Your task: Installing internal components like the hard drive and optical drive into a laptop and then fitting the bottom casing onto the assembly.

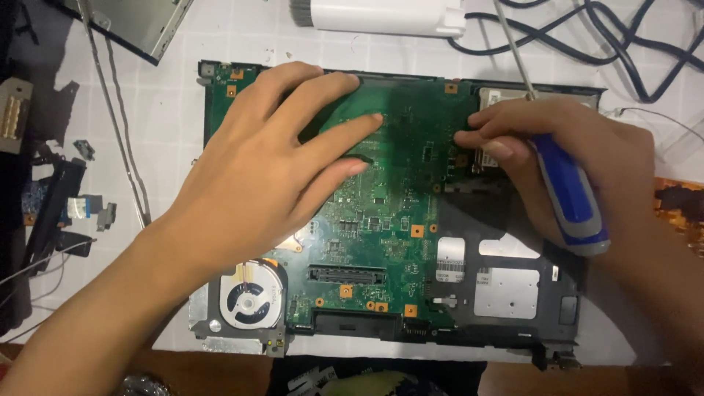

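The green circuit board (381, 213) lies flat in the dark laptop base (513, 323) at the middle of the white gridded work surface (169, 125), directly under both hands. The left hand (271, 169) rests palm down on the board's upper left part, its fingers spread and pointing right, fingertips touching the green surface. The right hand (579, 161) sits at the board's upper right edge, fingers pressed together around a screwdriver (568, 194) with a blue and grey handle; the handle lies across the palm and its thin metal shaft runs up and to the left past the fingers. The thumb and forefinger tips meet the board's right edge beside a metal-cased part.

Below the left wrist, a round cooling fan (251, 295) in a silver housing sits at the base's lower left corner. To the right of the board, 2 pale rectangular labels (451, 258) and a larger grey square plate lie on the dark base; their print is too small to tell. A white oblong device (381, 16) lies above the base at the top edge, with black cables (587, 37) looping at the upper right. Small loose parts and flat ribbon cables (81, 207) lie at the far left.
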